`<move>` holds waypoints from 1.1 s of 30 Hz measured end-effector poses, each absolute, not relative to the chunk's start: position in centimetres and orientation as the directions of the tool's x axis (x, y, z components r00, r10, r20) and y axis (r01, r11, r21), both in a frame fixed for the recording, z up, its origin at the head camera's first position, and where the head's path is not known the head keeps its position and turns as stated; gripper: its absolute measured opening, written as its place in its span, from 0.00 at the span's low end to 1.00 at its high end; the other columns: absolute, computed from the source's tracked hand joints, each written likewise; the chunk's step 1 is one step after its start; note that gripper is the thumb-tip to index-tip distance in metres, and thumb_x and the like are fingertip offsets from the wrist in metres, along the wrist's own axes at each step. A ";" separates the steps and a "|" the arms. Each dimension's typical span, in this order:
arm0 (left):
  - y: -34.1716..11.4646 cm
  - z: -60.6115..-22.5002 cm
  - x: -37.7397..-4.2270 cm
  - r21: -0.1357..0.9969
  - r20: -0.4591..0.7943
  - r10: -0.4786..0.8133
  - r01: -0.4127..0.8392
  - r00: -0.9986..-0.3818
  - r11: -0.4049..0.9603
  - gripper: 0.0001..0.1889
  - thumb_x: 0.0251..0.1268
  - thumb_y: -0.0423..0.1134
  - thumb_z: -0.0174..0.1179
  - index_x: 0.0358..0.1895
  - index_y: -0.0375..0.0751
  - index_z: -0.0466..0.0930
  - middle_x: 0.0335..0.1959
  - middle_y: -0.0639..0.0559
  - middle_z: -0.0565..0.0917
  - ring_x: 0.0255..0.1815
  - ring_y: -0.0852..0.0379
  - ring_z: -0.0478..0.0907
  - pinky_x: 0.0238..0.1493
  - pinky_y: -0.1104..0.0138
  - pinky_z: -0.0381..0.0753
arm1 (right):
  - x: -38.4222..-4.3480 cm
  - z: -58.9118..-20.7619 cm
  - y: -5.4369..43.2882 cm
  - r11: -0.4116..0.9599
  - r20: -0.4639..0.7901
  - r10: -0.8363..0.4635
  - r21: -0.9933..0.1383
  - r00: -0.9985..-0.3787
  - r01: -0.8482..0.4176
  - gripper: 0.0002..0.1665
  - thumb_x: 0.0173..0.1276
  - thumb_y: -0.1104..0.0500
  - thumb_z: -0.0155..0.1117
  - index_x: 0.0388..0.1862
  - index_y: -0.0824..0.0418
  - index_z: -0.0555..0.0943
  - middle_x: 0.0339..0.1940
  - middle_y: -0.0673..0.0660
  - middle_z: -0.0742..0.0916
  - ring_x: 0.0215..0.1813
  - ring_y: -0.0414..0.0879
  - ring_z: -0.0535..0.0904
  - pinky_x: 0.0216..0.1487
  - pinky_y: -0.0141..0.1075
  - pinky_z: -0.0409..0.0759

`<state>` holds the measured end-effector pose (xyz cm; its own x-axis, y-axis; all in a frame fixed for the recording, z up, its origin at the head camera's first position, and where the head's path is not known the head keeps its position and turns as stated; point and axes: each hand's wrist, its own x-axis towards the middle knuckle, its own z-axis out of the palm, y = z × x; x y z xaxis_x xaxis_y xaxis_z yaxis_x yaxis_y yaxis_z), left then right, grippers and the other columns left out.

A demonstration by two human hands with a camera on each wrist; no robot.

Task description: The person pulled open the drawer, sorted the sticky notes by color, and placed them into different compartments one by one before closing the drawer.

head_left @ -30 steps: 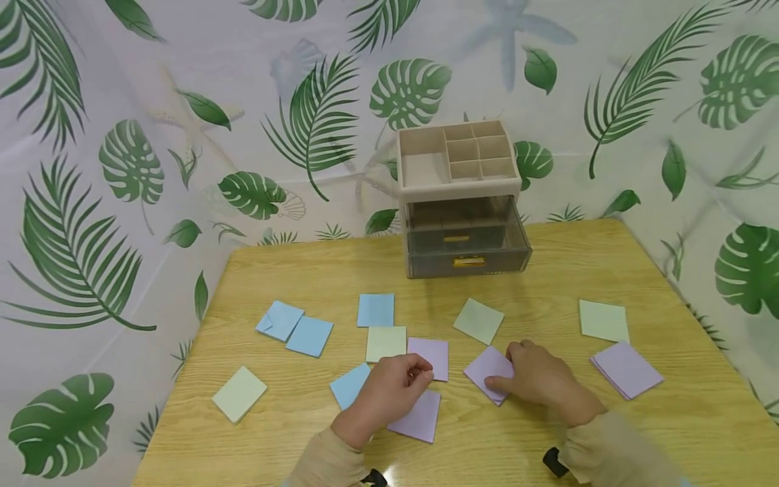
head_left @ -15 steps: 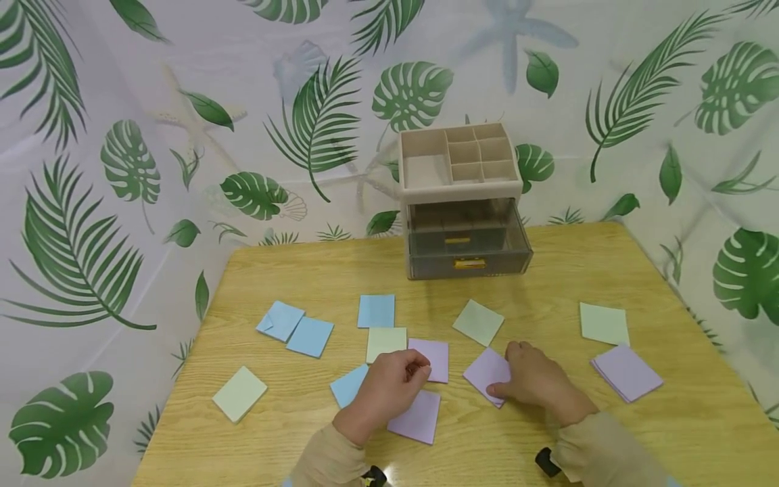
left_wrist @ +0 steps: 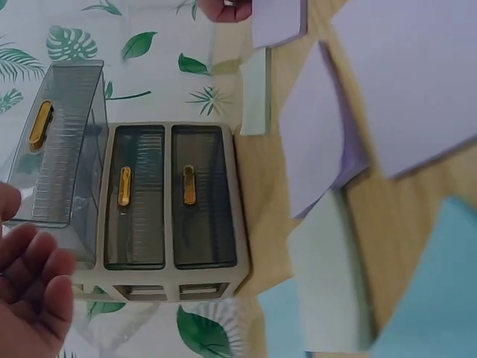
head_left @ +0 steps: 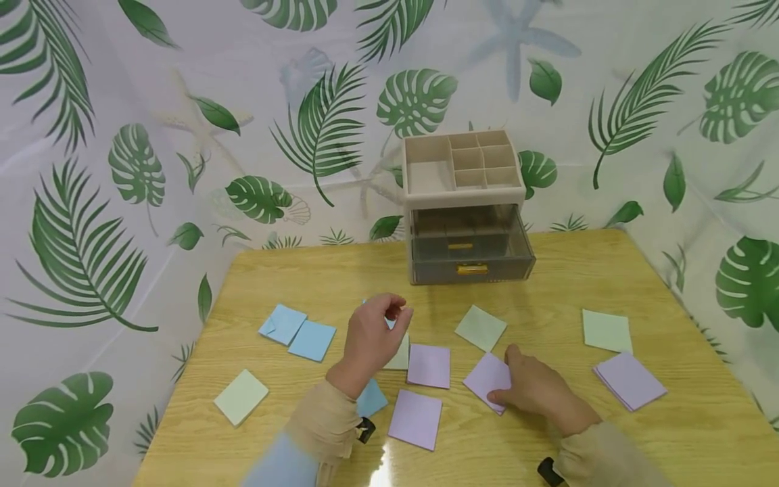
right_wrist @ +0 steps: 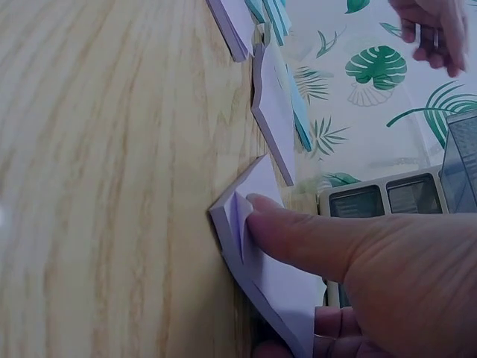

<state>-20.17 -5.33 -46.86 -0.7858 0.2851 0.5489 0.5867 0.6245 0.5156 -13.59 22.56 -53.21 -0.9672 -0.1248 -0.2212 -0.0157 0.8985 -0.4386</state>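
Observation:
My right hand (head_left: 535, 384) grips a pad of purple sticky notes (head_left: 485, 379) on the table. In the right wrist view its thumb (right_wrist: 298, 235) lies on the top sheet, which buckles up beside the thumb tip, and its fingers are at the far edge, partly hidden. My left hand (head_left: 372, 338) hangs above a green pad (head_left: 398, 355) and a mostly covered blue one, loosely curled with nothing in it. A blue pad (head_left: 371, 399) shows beside its wrist. Two more purple pads, one upper (head_left: 429, 366) and one lower (head_left: 416, 419), lie between the hands.
A beige organizer (head_left: 465, 200) with a grey see-through drawer (head_left: 502, 269) pulled out stands at the back. Blue pads (head_left: 312, 340) and a green pad (head_left: 241, 397) lie left. Rightward are a purple stack (head_left: 631, 380) and green pads (head_left: 607, 331) (head_left: 481, 328).
My left hand has moved away from me and slightly left, uncovering the purple pads and now covering the blue and green ones. The right hand stays on its purple pad.

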 end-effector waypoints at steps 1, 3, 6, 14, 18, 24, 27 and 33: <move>-5.2 -46.6 -20.7 0.488 0.590 0.275 0.606 -0.759 0.628 0.07 0.66 0.41 0.62 0.39 0.41 0.82 0.29 0.55 0.81 0.27 0.62 0.76 0.27 0.72 0.74 | -13.6 -53.3 22.6 0.897 -0.220 -0.127 -0.442 -0.967 -0.018 0.41 0.48 0.42 0.78 0.47 0.66 0.67 0.26 0.56 0.79 0.28 0.47 0.74 0.26 0.42 0.73; -4.8 -46.0 -21.6 0.446 0.653 0.264 0.642 -0.710 0.624 0.08 0.65 0.40 0.63 0.40 0.39 0.82 0.30 0.53 0.81 0.29 0.60 0.77 0.28 0.71 0.75 | -13.6 -53.4 22.6 0.894 -0.218 -0.130 -0.447 -0.967 -0.019 0.41 0.48 0.42 0.78 0.47 0.66 0.67 0.27 0.56 0.80 0.29 0.47 0.75 0.27 0.42 0.73; -4.4 -45.1 -22.6 0.424 0.685 0.259 0.662 -0.681 0.618 0.10 0.64 0.40 0.64 0.42 0.36 0.82 0.32 0.50 0.81 0.32 0.57 0.78 0.30 0.69 0.77 | -13.6 -53.6 22.5 0.889 -0.218 -0.132 -0.457 -0.967 -0.019 0.40 0.50 0.44 0.78 0.48 0.67 0.67 0.28 0.56 0.80 0.29 0.46 0.74 0.28 0.42 0.74; -3.2 -44.0 -24.1 0.507 0.660 0.217 0.640 -0.719 0.578 0.13 0.64 0.41 0.64 0.45 0.35 0.81 0.35 0.47 0.82 0.34 0.54 0.80 0.35 0.68 0.80 | -13.4 -53.3 22.2 0.875 -0.182 -0.154 -0.481 -0.971 -0.049 0.16 0.69 0.59 0.61 0.46 0.67 0.68 0.26 0.54 0.77 0.27 0.46 0.71 0.26 0.39 0.69; -2.9 -44.0 -24.6 0.511 0.680 0.208 0.657 -0.704 0.554 0.11 0.64 0.41 0.64 0.43 0.36 0.82 0.34 0.49 0.83 0.33 0.57 0.80 0.34 0.70 0.80 | -13.4 -53.4 22.2 0.873 -0.168 -0.163 -0.484 -0.972 -0.063 0.13 0.70 0.61 0.58 0.47 0.67 0.69 0.30 0.55 0.79 0.30 0.46 0.72 0.30 0.40 0.72; -2.7 -44.0 -25.0 0.480 0.718 0.223 0.702 -0.659 0.527 0.07 0.65 0.39 0.63 0.40 0.38 0.82 0.32 0.50 0.83 0.31 0.60 0.79 0.32 0.73 0.78 | -13.5 -53.6 22.7 0.850 -0.138 -0.186 -0.520 -0.973 -0.089 0.13 0.72 0.65 0.52 0.52 0.71 0.71 0.44 0.63 0.83 0.44 0.53 0.79 0.43 0.48 0.77; -2.7 -43.9 -25.1 0.457 0.725 0.247 0.718 -0.643 0.525 0.07 0.66 0.38 0.62 0.41 0.39 0.84 0.33 0.51 0.83 0.32 0.61 0.80 0.34 0.74 0.78 | -13.7 -53.5 23.1 0.829 -0.110 -0.192 -0.549 -0.975 -0.101 0.14 0.74 0.67 0.48 0.55 0.71 0.71 0.48 0.66 0.82 0.50 0.57 0.79 0.47 0.51 0.76; -2.8 -43.8 -25.4 0.449 0.717 0.274 0.725 -0.641 0.522 0.06 0.65 0.37 0.63 0.41 0.40 0.84 0.33 0.51 0.83 0.33 0.61 0.80 0.35 0.75 0.78 | -14.0 -52.1 23.8 0.768 -0.007 -0.169 -0.628 -0.986 -0.127 0.14 0.74 0.67 0.49 0.54 0.68 0.74 0.41 0.61 0.83 0.37 0.49 0.78 0.35 0.42 0.76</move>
<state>-25.45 -2.80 -43.83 -0.6411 0.2741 0.7169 0.7253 0.5218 0.4491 -13.99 23.77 -52.11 -0.9856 -0.1690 -0.0066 -0.1274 0.7676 -0.6281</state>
